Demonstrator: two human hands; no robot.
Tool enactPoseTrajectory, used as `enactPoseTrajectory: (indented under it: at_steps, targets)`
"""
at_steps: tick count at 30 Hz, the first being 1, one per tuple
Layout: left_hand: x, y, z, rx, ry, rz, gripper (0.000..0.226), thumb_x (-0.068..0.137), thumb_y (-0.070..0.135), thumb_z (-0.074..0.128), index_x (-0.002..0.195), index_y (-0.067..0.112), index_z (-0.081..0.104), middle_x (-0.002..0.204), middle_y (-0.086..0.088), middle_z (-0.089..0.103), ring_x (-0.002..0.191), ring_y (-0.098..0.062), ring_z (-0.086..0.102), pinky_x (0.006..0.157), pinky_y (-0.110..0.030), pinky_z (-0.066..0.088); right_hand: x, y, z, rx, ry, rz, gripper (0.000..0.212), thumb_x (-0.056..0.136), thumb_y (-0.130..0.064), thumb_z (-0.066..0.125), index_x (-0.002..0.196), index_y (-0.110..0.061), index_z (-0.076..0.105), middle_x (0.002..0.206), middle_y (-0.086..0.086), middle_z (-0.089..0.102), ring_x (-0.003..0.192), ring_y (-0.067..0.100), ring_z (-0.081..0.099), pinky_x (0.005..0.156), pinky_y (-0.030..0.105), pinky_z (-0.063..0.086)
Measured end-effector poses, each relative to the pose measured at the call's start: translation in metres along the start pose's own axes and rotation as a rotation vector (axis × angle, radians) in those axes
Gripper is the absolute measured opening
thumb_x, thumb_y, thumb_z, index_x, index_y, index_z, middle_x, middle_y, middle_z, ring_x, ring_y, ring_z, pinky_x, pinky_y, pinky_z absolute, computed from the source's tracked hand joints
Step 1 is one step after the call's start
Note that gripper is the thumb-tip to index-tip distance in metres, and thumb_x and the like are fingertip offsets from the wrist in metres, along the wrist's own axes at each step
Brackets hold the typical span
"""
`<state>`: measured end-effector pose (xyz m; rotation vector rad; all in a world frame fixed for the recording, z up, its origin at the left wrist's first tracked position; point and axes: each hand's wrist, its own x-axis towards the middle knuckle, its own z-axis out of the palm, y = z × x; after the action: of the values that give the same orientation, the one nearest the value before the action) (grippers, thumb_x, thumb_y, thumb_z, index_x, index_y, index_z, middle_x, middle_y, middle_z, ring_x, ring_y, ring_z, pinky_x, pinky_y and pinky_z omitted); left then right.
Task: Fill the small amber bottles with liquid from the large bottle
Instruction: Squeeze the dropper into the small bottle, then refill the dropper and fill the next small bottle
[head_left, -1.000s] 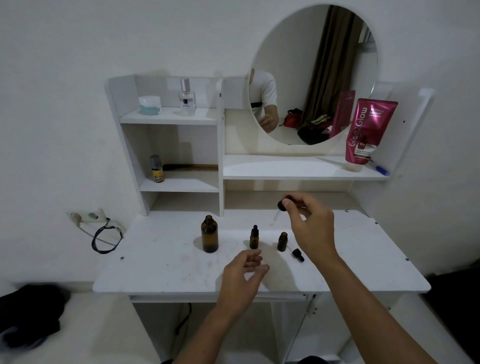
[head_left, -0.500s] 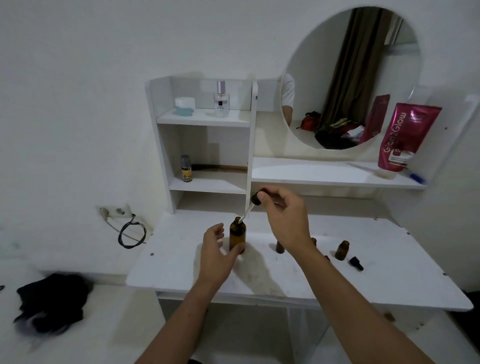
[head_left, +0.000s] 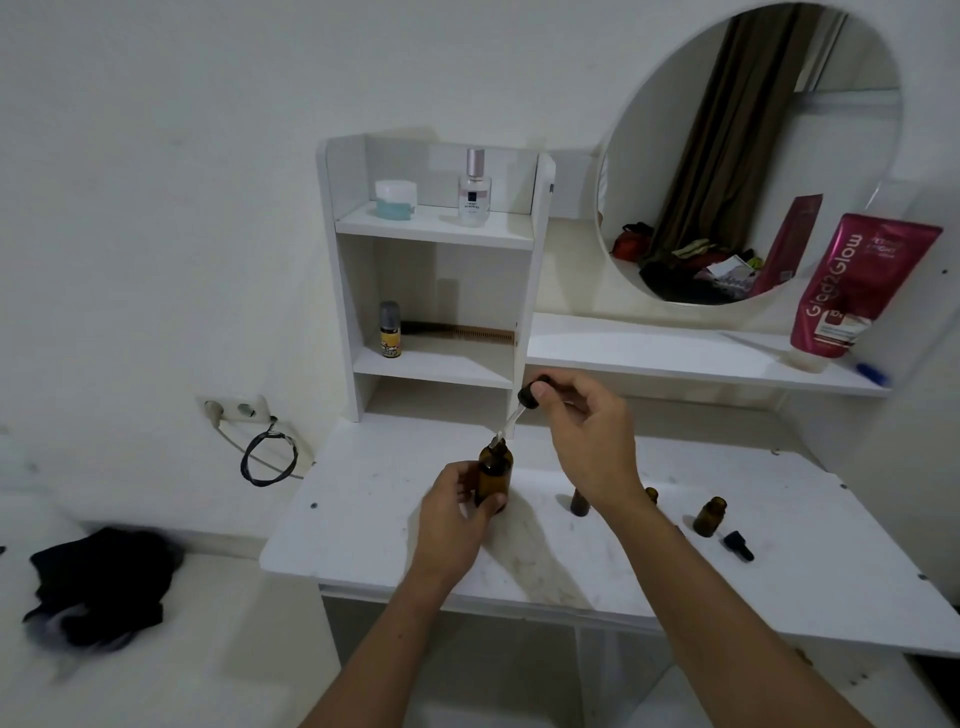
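The large amber bottle stands uncapped on the white table. My left hand grips its lower body. My right hand pinches the black bulb of a glass dropper, tilted so its tip sits at the large bottle's mouth. To the right, a small amber bottle is partly hidden behind my right wrist, another peeks out past my forearm, and a third open one stands free. A black dropper cap lies beside it.
A white shelf unit behind the table holds a perfume bottle, a jar and a small spray. A round mirror and a pink tube are at the right. A wall socket with cable is at the left.
The view swung left. My left hand reached the large bottle and closed on it. My right hand carried the dropper from above the small bottles over to the large bottle's mouth.
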<state>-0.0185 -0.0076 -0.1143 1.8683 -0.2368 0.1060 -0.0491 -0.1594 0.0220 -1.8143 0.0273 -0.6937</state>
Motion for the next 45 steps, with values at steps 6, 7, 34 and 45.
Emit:
enactPoseTrajectory:
  at_steps: [6, 7, 34, 45]
  targets:
    - [0.002, -0.002, 0.000, -0.003, 0.006, -0.007, 0.042, 0.087, 0.029, 0.079, 0.122, 0.032, 0.055, 0.116, 0.019, 0.064, 0.106, -0.001, 0.060, 0.093, -0.015, 0.047, 0.005, 0.001, -0.004, -0.044, -0.006, -0.056, 0.016, 0.097, -0.016, 0.068, 0.112, -0.018, 0.075, 0.104, -0.008, 0.077, 0.101, 0.003, 0.071, 0.091, 0.012, 0.052]
    - [0.002, -0.002, -0.001, -0.004, 0.004, -0.008, 0.042, 0.087, 0.028, 0.079, 0.121, 0.033, 0.055, 0.114, 0.021, 0.063, 0.106, -0.001, 0.060, 0.090, -0.013, 0.047, 0.004, 0.003, -0.003, -0.053, -0.008, -0.055, 0.016, 0.097, -0.017, 0.068, 0.112, -0.018, 0.075, 0.103, -0.008, 0.077, 0.101, 0.003, 0.071, 0.091, 0.013, 0.053]
    - [0.003, -0.003, 0.003, 0.016, 0.010, -0.051, 0.041, 0.089, 0.029, 0.077, 0.124, 0.030, 0.055, 0.108, 0.027, 0.059, 0.098, 0.010, 0.057, 0.076, 0.000, 0.044, -0.002, 0.046, 0.034, -0.312, -0.170, -0.022, 0.006, 0.091, -0.013, 0.074, 0.086, -0.013, 0.075, 0.079, -0.012, 0.070, 0.082, -0.005, 0.065, 0.072, 0.005, 0.049]
    - [0.005, -0.006, 0.005, 0.037, 0.013, -0.051, 0.041, 0.089, 0.032, 0.076, 0.123, 0.032, 0.054, 0.113, 0.022, 0.061, 0.105, -0.003, 0.060, 0.089, -0.010, 0.043, -0.004, 0.049, 0.038, -0.316, -0.153, -0.022, 0.006, 0.094, -0.017, 0.072, 0.089, -0.014, 0.074, 0.084, -0.006, 0.074, 0.081, 0.006, 0.069, 0.077, 0.015, 0.055]
